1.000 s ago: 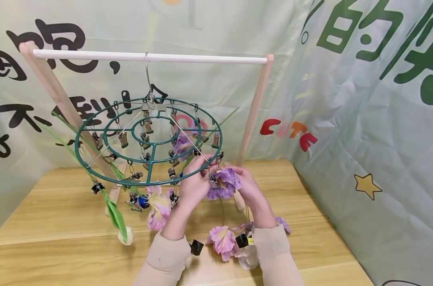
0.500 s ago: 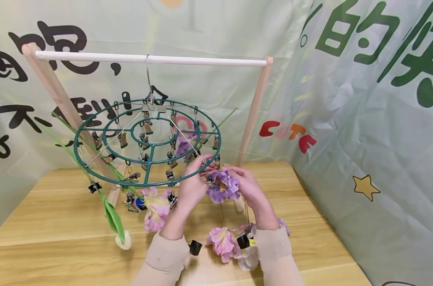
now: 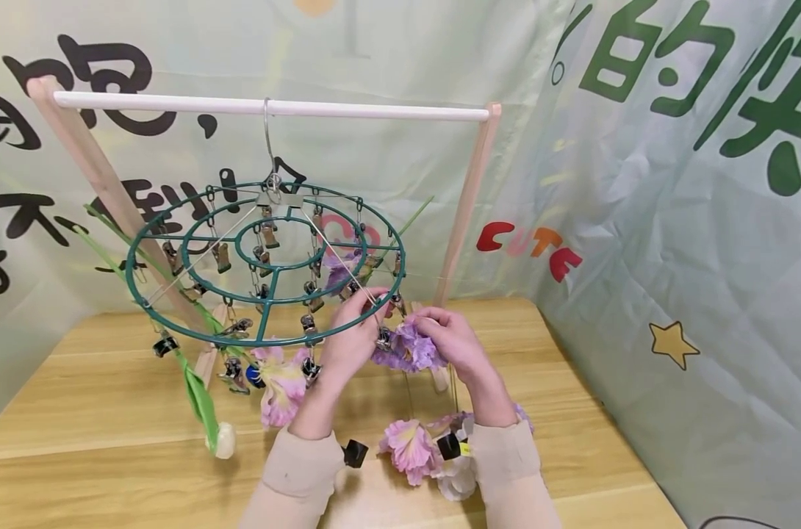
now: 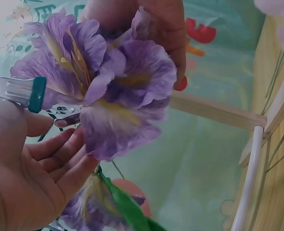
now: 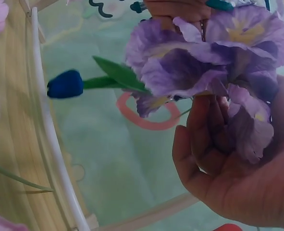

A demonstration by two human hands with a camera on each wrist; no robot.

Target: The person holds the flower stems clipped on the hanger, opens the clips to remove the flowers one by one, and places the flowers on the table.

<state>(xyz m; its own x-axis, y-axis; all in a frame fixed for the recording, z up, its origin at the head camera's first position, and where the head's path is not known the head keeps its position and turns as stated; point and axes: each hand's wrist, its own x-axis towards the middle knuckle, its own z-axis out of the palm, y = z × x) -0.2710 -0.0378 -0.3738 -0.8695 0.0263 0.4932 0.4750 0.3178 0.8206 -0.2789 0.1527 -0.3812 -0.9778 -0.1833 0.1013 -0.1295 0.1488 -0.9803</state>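
Observation:
A purple iris-like artificial flower is at the right front of a round green clip hanger. My right hand holds this flower from behind its petals, fingers curled under the bloom in the right wrist view. My left hand is at the hanger's near right rim. In the left wrist view its thumb and fingers pinch a metal clip right beside the petals. Another clip with a teal tip overlaps the thumb. The flower's stem is mostly hidden. A second purple flower hangs behind the left hand.
The hanger hooks on a white rod between wooden posts. A white tulip, a pink flower and a blue tulip hang from it. Another pink flower and a white flower lie on the wooden table.
The purple flower has turned, its face first swinging toward the head camera and then tipping away. My right hand's fingers have curled in closer over it. The left hand stays by the clip.

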